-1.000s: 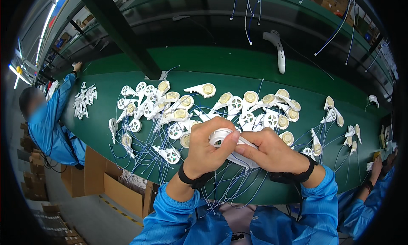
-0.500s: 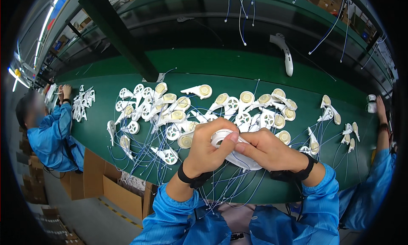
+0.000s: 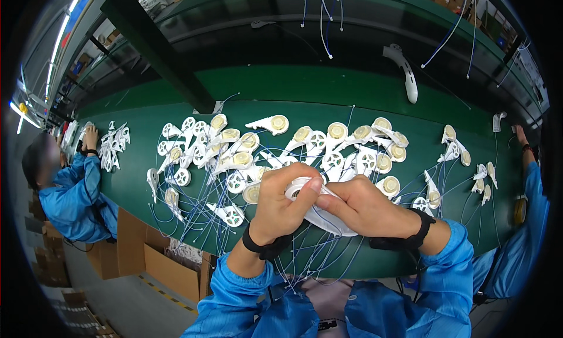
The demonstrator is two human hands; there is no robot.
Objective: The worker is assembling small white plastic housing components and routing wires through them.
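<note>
Close to my body, a white plastic housing (image 3: 328,222) with a ring-shaped end is held between both hands. My left hand (image 3: 278,204) wraps round the ring end, its thumb pressed over the rim. From the other side my right hand (image 3: 368,208) pinches the housing, with the thumb on top near the left thumb. Its right-hand fingers are partly hidden behind it. Just beyond the hands lies a spread of white plastic parts with cream gear discs (image 3: 337,131) and spoked wheels (image 3: 332,162). Thin blue and white wires (image 3: 316,253) hang below the housing.
A green post (image 3: 158,48) rises from the green table (image 3: 141,185) at the back left. A curved white handle (image 3: 403,74) lies on the rear ledge. Open cardboard boxes (image 3: 170,273) stand on the floor at left. Co-workers in blue sleeves (image 3: 73,188) sit at both sides.
My hands keep their hold on the housing and have shifted very little. At the far right, the co-worker's hand has drawn back from a white part, which now stands apart on the table.
</note>
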